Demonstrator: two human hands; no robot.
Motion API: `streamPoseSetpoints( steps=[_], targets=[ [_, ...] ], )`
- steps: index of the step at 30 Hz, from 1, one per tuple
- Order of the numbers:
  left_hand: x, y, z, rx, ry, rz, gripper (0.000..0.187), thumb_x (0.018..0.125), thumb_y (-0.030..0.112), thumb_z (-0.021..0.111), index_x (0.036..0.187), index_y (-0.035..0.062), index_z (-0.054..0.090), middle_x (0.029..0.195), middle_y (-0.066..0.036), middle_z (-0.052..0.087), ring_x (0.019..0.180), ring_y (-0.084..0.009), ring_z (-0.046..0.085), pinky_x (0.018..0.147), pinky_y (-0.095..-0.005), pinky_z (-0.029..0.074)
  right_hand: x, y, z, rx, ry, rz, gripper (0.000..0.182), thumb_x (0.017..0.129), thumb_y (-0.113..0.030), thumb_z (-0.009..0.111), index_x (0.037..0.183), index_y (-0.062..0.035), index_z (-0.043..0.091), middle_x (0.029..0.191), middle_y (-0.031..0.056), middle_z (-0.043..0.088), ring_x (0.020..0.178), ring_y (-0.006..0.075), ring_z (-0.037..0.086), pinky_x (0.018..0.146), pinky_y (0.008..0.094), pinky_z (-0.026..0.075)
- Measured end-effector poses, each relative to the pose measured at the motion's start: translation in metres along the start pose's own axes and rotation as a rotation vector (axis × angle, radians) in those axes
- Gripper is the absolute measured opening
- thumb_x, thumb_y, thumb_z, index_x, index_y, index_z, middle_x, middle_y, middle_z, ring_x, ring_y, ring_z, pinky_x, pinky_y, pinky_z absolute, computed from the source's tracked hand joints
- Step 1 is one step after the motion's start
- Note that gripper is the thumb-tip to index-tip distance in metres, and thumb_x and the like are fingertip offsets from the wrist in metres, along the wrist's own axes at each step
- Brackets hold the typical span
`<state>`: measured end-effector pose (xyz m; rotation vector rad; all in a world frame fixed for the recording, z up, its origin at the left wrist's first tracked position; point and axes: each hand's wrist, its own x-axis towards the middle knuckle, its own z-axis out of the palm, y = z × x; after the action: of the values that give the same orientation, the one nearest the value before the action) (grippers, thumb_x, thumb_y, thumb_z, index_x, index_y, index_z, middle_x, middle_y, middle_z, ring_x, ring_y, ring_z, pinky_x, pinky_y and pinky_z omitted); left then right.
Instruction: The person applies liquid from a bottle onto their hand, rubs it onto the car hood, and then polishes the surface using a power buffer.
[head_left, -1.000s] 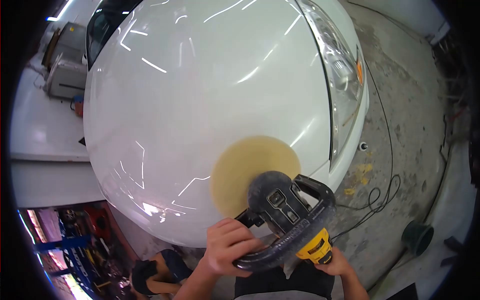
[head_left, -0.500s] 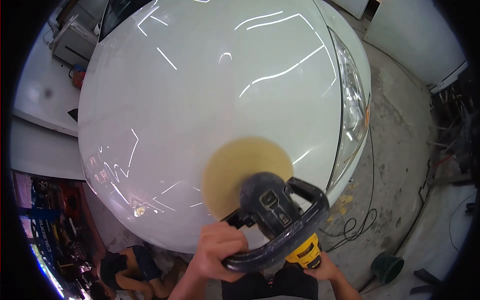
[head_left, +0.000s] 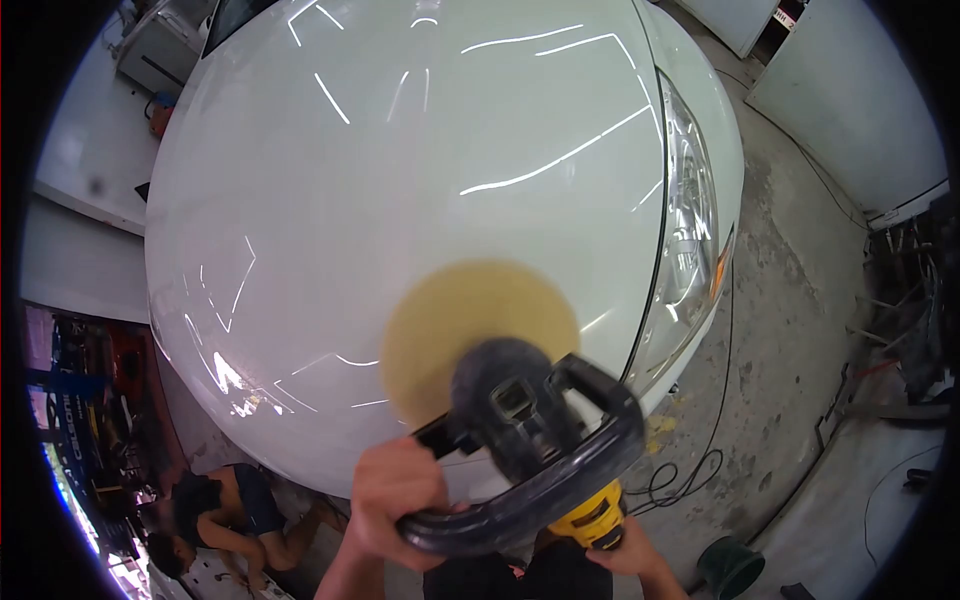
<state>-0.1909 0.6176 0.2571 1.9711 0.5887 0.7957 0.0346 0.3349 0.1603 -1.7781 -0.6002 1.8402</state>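
Observation:
A black and yellow power polisher has its round yellowish pad against the white car hood. The pad is a blur, so its edge and texture cannot be made out. My left hand is wrapped round the left side of the polisher's black loop handle. Lower right, my right hand grips the yellow rear body; its fingers are partly hidden beneath. Bright light streaks reflect in the hood, and the car's headlight lies right of the pad.
A cord lies coiled on the concrete floor at the right, near a dark green bucket. Another person is low down by the car's front at lower left. Metal racks stand at the far right.
The polisher and both my hands have shifted left, the pad also slightly farther up the hood. My view has moved a little. Both hands keep their grip.

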Motion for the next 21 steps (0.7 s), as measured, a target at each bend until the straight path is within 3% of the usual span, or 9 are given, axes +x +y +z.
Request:
streamPoseSetpoints(
  steps=[1, 5, 8, 9, 11, 15, 17, 19, 21],
  targets=[
    [-0.001, 0.006, 0.006, 0.001, -0.003, -0.001, 0.019, 0.043, 0.014, 0.063, 0.051, 0.0092, 0.047, 0.047, -0.001, 0.043, 0.039, -0.0193, 0.044, 0.045, -0.0298, 0.029, -0.004, 0.005, -0.002, -0.044, -0.076, 0.080, 0.056, 0.066, -0.002, 0.078, 0.119, -0.0028, 0.059, 0.112, 0.0063, 0.067, 0.101, 0.0174, 0.063, 0.090, 0.0345, 0.048],
    [0.020, 0.026, 0.015, 0.096, 0.023, -0.124, 0.023, 0.049, 0.008, 0.070, 0.052, 0.0101, 0.047, 0.049, -0.003, 0.039, 0.042, -0.0232, 0.042, 0.044, -0.0327, 0.026, 0.002, 0.050, -0.016, 0.129, -0.083, -0.067, 0.059, 0.067, 0.001, 0.077, 0.122, -0.0021, 0.057, 0.111, 0.0068, 0.066, 0.103, 0.0171, 0.061, 0.094, 0.0347, 0.046],
    [0.056, 0.013, 0.019, 0.053, 0.014, -0.022, 0.023, 0.051, 0.009, 0.068, 0.053, 0.0089, 0.045, 0.051, -0.003, 0.038, 0.044, -0.0240, 0.042, 0.045, -0.0340, 0.026, 0.008, -0.003, -0.037, 0.045, -0.021, -0.047, 0.058, 0.067, 0.003, 0.075, 0.121, -0.0011, 0.055, 0.108, 0.0065, 0.066, 0.101, 0.0168, 0.062, 0.090, 0.0340, 0.048],
    [0.068, 0.000, 0.020, 0.009, -0.005, 0.035, 0.025, 0.043, 0.017, 0.068, 0.052, 0.0081, 0.047, 0.049, -0.003, 0.043, 0.042, -0.0214, 0.043, 0.046, -0.0326, 0.029, 0.012, -0.015, -0.044, 0.037, -0.027, -0.051, 0.058, 0.067, 0.003, 0.075, 0.121, -0.0011, 0.055, 0.108, 0.0065, 0.066, 0.101, 0.0168, 0.062, 0.090, 0.0340, 0.048],
    [0.089, -0.010, 0.027, -0.004, 0.026, 0.056, 0.028, 0.041, 0.020, 0.068, 0.053, 0.0072, 0.047, 0.049, -0.003, 0.042, 0.041, -0.0223, 0.043, 0.046, -0.0323, 0.029, 0.017, -0.034, -0.060, 0.105, 0.041, -0.054, 0.055, 0.067, 0.005, 0.072, 0.119, -0.0007, 0.055, 0.106, 0.0064, 0.066, 0.098, 0.0164, 0.063, 0.086, 0.0330, 0.049],
    [0.085, -0.007, 0.022, 0.009, 0.083, -0.007, 0.028, 0.041, 0.019, 0.066, 0.053, 0.0071, 0.044, 0.049, -0.003, 0.038, 0.043, -0.0214, 0.041, 0.047, -0.0323, 0.029, 0.015, -0.047, -0.076, -0.027, 0.051, -0.021, 0.055, 0.067, 0.003, 0.069, 0.120, -0.0006, 0.055, 0.100, 0.0052, 0.068, 0.094, 0.0145, 0.064, 0.080, 0.0316, 0.050],
    [0.060, -0.007, 0.015, 0.005, 0.220, -0.075, 0.026, 0.042, 0.020, 0.064, 0.052, 0.0071, 0.044, 0.049, -0.002, 0.036, 0.042, -0.0191, 0.039, 0.047, -0.0313, 0.028, 0.011, -0.076, -0.069, -0.107, -0.014, -0.105, 0.048, 0.068, -0.006, 0.072, 0.114, -0.0013, 0.058, 0.097, 0.0096, 0.069, 0.093, 0.0216, 0.068, 0.081, 0.0343, 0.052],
    [0.056, 0.004, 0.008, 0.148, 0.402, -0.177, 0.024, 0.055, 0.011, 0.067, 0.050, 0.0057, 0.044, 0.049, -0.002, 0.042, 0.041, -0.0146, 0.040, 0.045, -0.0273, 0.028, 0.008, -0.112, -0.052, -0.245, -0.068, -0.060, 0.033, 0.080, -0.010, 0.063, 0.113, -0.0039, 0.063, 0.092, 0.0100, 0.071, 0.076, 0.0233, 0.066, 0.071, 0.0334, 0.050],
    [0.058, 0.011, -0.010, 0.279, 0.412, -0.176, 0.036, 0.068, 0.008, 0.070, 0.050, 0.0049, 0.039, 0.048, -0.002, 0.041, 0.041, -0.0143, 0.039, 0.044, -0.0271, 0.028, 0.017, -0.122, -0.030, 0.069, -0.096, -0.137, 0.030, 0.079, -0.007, 0.065, 0.108, -0.0022, 0.062, 0.087, 0.0132, 0.068, 0.075, 0.0219, 0.065, 0.068, 0.0344, 0.049]
  ],
)
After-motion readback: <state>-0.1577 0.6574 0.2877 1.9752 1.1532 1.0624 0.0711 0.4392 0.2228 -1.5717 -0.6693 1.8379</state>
